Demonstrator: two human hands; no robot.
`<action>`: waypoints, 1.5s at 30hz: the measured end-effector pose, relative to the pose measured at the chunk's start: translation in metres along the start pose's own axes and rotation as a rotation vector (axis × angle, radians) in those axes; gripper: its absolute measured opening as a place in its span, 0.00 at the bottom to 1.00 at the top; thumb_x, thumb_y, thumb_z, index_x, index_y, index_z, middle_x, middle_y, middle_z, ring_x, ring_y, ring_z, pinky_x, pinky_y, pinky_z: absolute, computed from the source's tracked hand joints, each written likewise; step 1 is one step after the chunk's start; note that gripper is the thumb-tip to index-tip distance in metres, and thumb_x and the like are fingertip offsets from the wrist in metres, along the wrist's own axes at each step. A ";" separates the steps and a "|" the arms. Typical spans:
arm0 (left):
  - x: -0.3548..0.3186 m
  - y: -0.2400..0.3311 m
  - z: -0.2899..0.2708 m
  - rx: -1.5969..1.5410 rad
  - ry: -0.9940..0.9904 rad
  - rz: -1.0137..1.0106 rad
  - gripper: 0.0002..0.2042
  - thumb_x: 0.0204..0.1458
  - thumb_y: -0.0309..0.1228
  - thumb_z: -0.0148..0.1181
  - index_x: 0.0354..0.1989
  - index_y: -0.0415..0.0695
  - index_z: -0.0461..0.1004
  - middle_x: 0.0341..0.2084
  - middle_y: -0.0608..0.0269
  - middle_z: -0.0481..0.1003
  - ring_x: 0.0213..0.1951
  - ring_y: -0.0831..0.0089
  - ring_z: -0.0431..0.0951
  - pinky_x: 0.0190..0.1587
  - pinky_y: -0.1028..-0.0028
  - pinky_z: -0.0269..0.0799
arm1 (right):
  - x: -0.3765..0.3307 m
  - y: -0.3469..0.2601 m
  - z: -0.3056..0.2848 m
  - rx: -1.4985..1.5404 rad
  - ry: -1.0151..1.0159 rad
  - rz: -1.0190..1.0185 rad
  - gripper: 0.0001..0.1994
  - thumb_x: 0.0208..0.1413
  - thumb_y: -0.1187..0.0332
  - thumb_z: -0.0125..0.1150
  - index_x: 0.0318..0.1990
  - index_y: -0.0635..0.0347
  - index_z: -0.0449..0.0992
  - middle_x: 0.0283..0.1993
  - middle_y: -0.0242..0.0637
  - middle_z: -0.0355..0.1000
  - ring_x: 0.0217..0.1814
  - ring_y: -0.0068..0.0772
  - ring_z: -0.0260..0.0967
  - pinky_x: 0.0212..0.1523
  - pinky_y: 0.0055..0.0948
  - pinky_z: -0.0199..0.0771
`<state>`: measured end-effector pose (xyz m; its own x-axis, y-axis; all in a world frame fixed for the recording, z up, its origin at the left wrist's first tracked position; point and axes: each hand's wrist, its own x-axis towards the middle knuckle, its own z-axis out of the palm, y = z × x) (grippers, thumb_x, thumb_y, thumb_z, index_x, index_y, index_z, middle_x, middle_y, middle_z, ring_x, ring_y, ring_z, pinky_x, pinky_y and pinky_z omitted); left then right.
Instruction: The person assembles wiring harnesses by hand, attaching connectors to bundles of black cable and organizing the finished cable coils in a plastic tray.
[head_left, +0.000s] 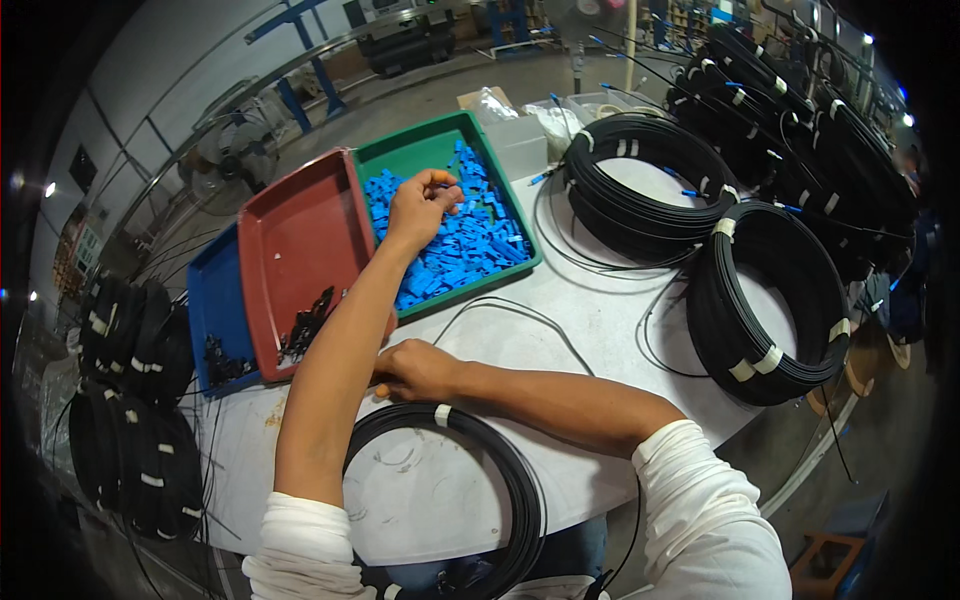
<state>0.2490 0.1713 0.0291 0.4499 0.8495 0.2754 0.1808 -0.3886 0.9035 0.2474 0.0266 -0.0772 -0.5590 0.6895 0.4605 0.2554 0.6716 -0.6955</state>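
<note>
White table (620, 325) is spread beneath left hand (425, 208) and right hand (420, 370) | green tray (400, 152) is set under left hand | black cable coil (524, 500) is laid just bodyward of right hand | both hands are curled, left above blue pieces (465, 240), right near coil; whether anything is gripped cannot be told

The lower edge crops the black coil (524, 500); whether the left hand (424, 207) holds anything is unclear.

Smooth plastic green tray (405, 152), blue plastic pieces (460, 245), smooth plastic-looking black coil (517, 482), white cloth sleeve (705, 495)
</note>
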 end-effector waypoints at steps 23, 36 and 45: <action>-0.272 -0.072 -0.141 -0.626 0.245 0.032 0.13 0.54 0.25 0.71 0.45 0.45 0.74 0.40 0.63 0.79 0.43 0.71 0.82 0.46 0.74 0.78 | -0.008 -0.030 -0.017 -0.062 0.036 0.227 0.09 0.56 0.76 0.71 0.43 0.67 0.80 0.38 0.35 0.80 0.38 0.20 0.75 0.41 0.26 0.76; -0.279 -0.073 -0.131 -0.497 0.185 -0.007 0.07 0.55 0.17 0.64 0.40 0.38 0.76 0.39 0.57 0.80 0.41 0.71 0.84 0.46 0.75 0.78 | -0.015 -0.052 -0.014 -0.139 0.178 0.146 0.12 0.51 0.79 0.72 0.44 0.65 0.81 0.40 0.39 0.82 0.34 0.29 0.79 0.34 0.28 0.77; -0.283 -0.058 -0.116 -0.086 0.325 0.086 0.16 0.55 0.20 0.65 0.51 0.36 0.72 0.39 0.55 0.84 0.39 0.78 0.83 0.42 0.78 0.77 | -0.014 -0.059 -0.017 -0.160 0.115 0.102 0.12 0.51 0.79 0.71 0.43 0.62 0.82 0.43 0.41 0.81 0.37 0.39 0.82 0.37 0.31 0.82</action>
<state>0.0097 -0.0049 -0.0635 0.1561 0.8894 0.4296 0.0740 -0.4442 0.8928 0.2538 -0.0180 -0.0333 -0.4326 0.7761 0.4588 0.4326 0.6252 -0.6496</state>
